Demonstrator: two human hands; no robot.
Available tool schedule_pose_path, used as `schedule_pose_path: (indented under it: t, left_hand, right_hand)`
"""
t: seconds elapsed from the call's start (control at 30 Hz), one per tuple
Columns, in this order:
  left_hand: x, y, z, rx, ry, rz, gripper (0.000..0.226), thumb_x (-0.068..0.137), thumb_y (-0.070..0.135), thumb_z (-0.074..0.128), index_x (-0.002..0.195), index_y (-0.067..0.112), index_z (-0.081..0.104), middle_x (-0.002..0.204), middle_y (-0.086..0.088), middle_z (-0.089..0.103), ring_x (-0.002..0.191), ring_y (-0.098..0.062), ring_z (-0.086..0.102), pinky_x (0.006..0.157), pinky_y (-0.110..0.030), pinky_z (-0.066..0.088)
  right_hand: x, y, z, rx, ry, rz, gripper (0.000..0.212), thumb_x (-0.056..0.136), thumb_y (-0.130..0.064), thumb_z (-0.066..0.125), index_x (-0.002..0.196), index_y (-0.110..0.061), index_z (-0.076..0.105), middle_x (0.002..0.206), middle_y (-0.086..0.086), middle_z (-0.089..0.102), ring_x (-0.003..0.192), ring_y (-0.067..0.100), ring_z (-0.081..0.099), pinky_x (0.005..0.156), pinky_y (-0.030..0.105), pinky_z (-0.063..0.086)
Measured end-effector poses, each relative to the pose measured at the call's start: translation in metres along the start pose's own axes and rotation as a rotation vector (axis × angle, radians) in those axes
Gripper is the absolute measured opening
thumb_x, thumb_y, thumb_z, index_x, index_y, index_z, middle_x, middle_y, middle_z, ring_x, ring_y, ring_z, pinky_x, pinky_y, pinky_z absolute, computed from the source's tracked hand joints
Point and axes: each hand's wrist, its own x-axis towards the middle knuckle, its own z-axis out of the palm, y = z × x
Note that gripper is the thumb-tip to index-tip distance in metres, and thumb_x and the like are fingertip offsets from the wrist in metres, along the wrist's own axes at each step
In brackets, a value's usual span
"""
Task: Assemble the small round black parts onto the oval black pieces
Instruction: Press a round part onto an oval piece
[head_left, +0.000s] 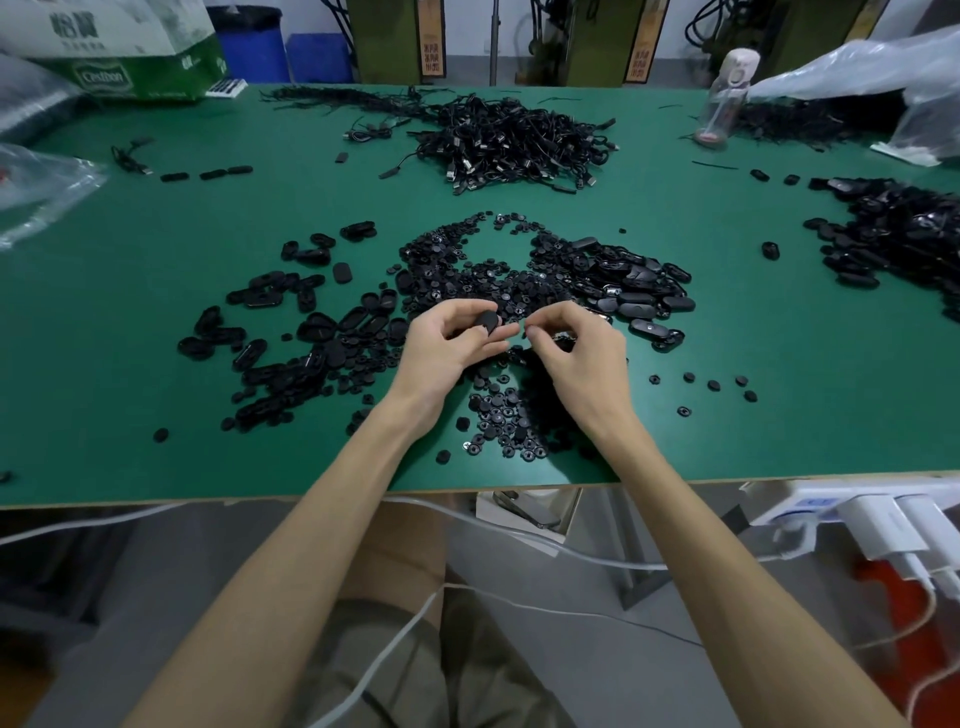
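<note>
Surface: green table (156, 364), near edge cut by my forearms; green cabinets and a blue bin behind.

Stock: small round black parts (498, 421) heaped before me, oval black pieces (639, 291) to either side, cable pile (519, 140) farther back, bottle (724, 98), cardboard box (130, 52).

Item in work: one oval piece (487, 319), pinched between thumb and fingers of my left hand (452, 343) above the heap; exposed rounded end faces my right hand (576, 348) (rest covered, so long axis unclear).

Right fingers curled into a pinch; whether they hold a part, I cannot tell.
</note>
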Motion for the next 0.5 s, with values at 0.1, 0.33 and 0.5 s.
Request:
schedule_pose_path:
  t: [0.1,0.33,0.5]
  left_hand:
    - [-0.0007,0.0001,0.002,0.038,0.005,0.0,0.03,0.102,-0.013,0.045,0.127,-0.006,0.061,0.128,-0.03,0.06,0.104,-0.027,0.076,0.092,-0.034,0.06]
    - [-0.0016,0.0013,0.0029,0.068,-0.001,-0.007,0.039,0.098,-0.019,0.042,0.131,-0.006,0.058,0.129,-0.025,0.061,0.106,-0.025,0.075,0.097,-0.037,0.059]
    - [-0.0031,0.0008,0.0039,0.081,-0.009,0.007,0.038,0.099,-0.019,0.043,0.131,-0.006,0.058,0.128,-0.021,0.061,0.104,-0.024,0.076,0.094,-0.033,0.06]
  right_hand:
    - [0.0005,-0.0011,-0.0015,-0.003,0.002,-0.01,0.007,0.096,-0.018,0.069,0.098,-0.022,0.075,0.095,-0.01,0.073,0.095,0.009,0.066,0.092,0.032,0.051]
    - [-0.0018,-0.0038,-0.0026,0.022,0.023,-0.032,0.008,0.098,-0.021,0.069,0.105,-0.021,0.073,0.093,-0.008,0.072,0.093,0.012,0.066,0.09,0.038,0.053]
    - [-0.0038,-0.0065,-0.0023,0.059,-0.021,-0.054,0.013,0.096,-0.018,0.069,0.109,-0.023,0.069,0.09,-0.011,0.071,0.095,0.017,0.065,0.087,0.043,0.053]
